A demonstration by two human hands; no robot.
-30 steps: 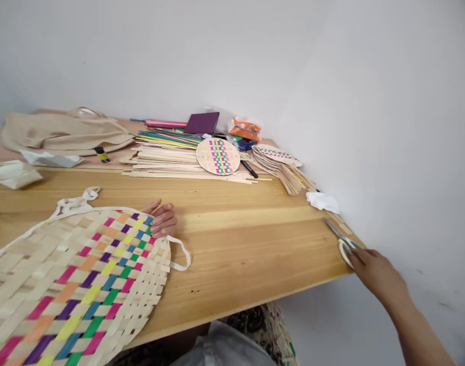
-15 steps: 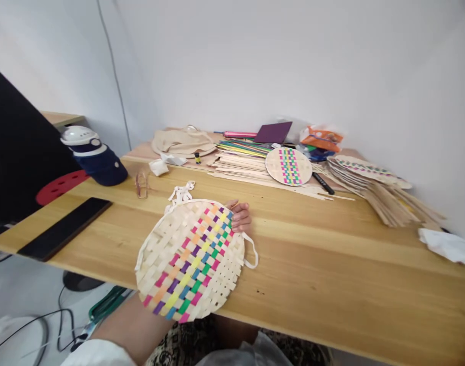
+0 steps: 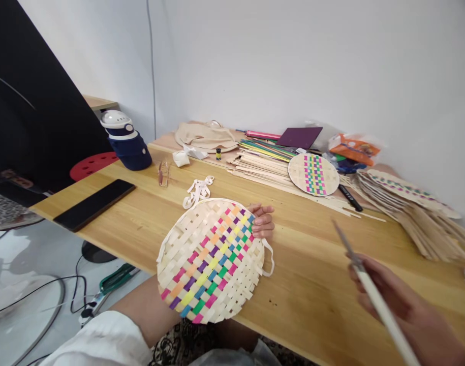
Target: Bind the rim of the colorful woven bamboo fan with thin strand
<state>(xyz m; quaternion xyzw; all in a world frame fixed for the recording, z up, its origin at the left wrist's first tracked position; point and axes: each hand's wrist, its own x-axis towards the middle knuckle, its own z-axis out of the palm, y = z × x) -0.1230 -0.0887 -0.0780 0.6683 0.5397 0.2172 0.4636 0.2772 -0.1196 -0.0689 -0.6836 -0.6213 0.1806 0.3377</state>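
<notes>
1. My left hand [image 3: 263,222]: grasping disc [image 3: 213,264] at table's [image 3: 304,274] near edge.
2. My right hand [image 3: 396,305]: gripping scissors [image 3: 372,288], apart from disc.
3. Step, seemingly: readying scissors; next calls for steadying disc.

Pale, even light fills the scene, its source unclear. The wall [image 3: 255,66] is bluish toward eleven o'clock and greyer toward one, dimming in the corner between one and two. Shadows on the tabletop [image 3: 301,284] fall soft. At ten, the black panel [image 3: 30,81] sinks into near-featureless dark; pale sheen patches the floor [image 3: 57,249] between eight and nine. The woven disc [image 3: 211,262] at six looks fairly crisp; scissors [image 3: 374,295] and right hand [image 3: 411,310] at four blur. Wide-angle stretch pulls the bundled strips [image 3: 423,229] at three.
</notes>
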